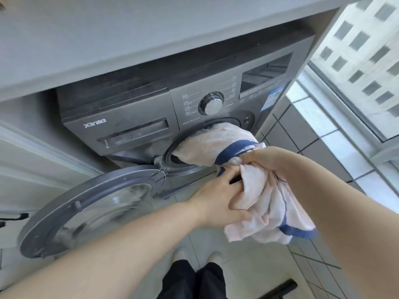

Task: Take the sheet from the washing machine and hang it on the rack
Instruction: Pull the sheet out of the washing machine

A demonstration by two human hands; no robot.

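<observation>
Both hands are on the sheet [216,145] right now, and it's only partway out of the washer [138,117]. A fat roll of pale fabric with a blue border stripe fills the right half of the drum opening [170,152] and stretches out to the fists. The right hand [261,158] is clenched tight around the bunched part just past the stripe. The left hand [220,197] sits right under it, fingers curled into the fabric from the left side, so it's gripping too. The loose end hangs down below both hands in a crumpled wad, blue edge showing at the bottom, not touching the floor [237,266].

Space-wise it's kinda tight. The door [86,208] is swung wide open to the left and lies low and nearly flat toward the camera, so that whole lower left side is taken. A grey counter [108,39] runs right over the top of the washer with its front edge jutting out past the machine. On the right there's a tiled wall [302,134] close beside the washer, then a sill and a window [367,50]. The open bit is the pale floor straight in front, where the person's dark trouser legs [192,281] and light shoes show at the bottom edge. Something dark and bar-shaped pokes in at the bottom right; can't tell what it is.
</observation>
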